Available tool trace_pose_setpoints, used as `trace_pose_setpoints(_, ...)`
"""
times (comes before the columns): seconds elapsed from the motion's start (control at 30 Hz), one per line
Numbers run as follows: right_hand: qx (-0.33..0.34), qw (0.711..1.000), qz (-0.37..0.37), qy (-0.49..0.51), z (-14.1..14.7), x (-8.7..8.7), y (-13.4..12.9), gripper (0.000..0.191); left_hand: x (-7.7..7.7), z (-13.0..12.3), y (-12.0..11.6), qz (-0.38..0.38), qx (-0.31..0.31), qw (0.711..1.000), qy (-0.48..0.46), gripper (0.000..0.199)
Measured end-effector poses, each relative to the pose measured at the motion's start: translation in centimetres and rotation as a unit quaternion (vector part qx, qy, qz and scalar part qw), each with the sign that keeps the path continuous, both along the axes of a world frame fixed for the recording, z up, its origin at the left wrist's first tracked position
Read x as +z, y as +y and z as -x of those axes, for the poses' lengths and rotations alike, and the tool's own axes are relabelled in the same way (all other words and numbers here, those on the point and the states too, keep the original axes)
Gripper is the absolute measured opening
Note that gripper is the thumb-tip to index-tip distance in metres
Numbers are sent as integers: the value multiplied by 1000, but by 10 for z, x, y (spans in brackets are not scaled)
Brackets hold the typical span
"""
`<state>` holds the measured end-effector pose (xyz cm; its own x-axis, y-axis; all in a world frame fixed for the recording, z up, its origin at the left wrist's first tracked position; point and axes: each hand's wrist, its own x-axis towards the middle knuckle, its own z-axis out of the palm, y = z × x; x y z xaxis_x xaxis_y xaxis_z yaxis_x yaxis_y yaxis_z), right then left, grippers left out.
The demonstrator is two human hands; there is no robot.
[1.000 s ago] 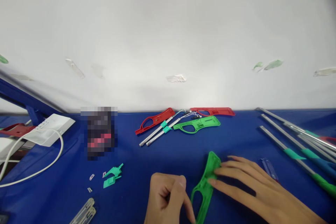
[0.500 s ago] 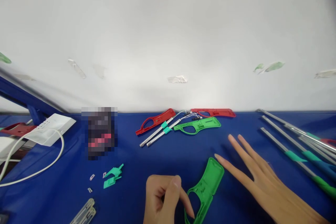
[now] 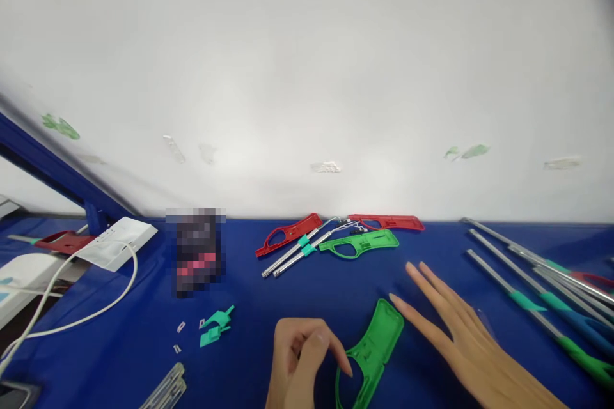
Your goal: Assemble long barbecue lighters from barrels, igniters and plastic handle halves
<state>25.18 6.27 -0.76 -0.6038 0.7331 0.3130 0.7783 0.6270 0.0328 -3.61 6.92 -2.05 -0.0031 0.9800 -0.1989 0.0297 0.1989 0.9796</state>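
Observation:
A green lighter-handle half [image 3: 382, 332] lies on the blue tabletop, its hollow inner face up and its finger loop towards me. My left hand [image 3: 300, 358] is just left of it with curled fingers and the thumb against them. The index fingertip points down at the loop; whether it presses on the rim I cannot tell. Nothing shows in that hand. My right hand [image 3: 455, 339] is open on the other side, fingers spread, the index tip touching or nearly touching the shell's upper end. The shell's lower end is cut off by the picture edge.
At the back lie another green handle half [image 3: 364, 244], red halves [image 3: 293, 234] and two metal lighter tubes [image 3: 291, 257] with wires. Several long lighters [image 3: 513, 294] are at right. Teal plastic parts [image 3: 215, 327], a blurred dark object [image 3: 196, 249] and a white cable [image 3: 132, 284] are at left.
The view has shifted slightly, so the back items appear lower and the left-hand items further right. Both hands keep nearly the same pose around the green handle half.

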Motion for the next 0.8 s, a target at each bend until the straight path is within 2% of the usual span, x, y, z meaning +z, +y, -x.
trace_pose_setpoints(0.1, -23, 996, 65, 53, -7, 2, -1, 85, 1, 1, 4, -9, -14, 1000, -3, 48)
trace_pose_setpoints(0.17, -31, 993, 77, 80, -8, 4, 1, 82, 3, 2, 8, -14, -29, 999, 0, 52)
trace_pose_setpoints(0.53, -102, 987, 3, 121, -19, 16, 22, 65, 26, -4, 21, -66, -108, 992, -19, 67)
trace_pose_setpoints(0.7, -101, 991, -11, 83, -20, 8, 29, 58, 21, 0, 22, -75, -124, 989, -40, 65)
trace_pose_setpoints(0.8, -94, 994, -25, 51, -21, 2, 34, 61, 16, 2, 23, -75, -122, 989, -50, 60)
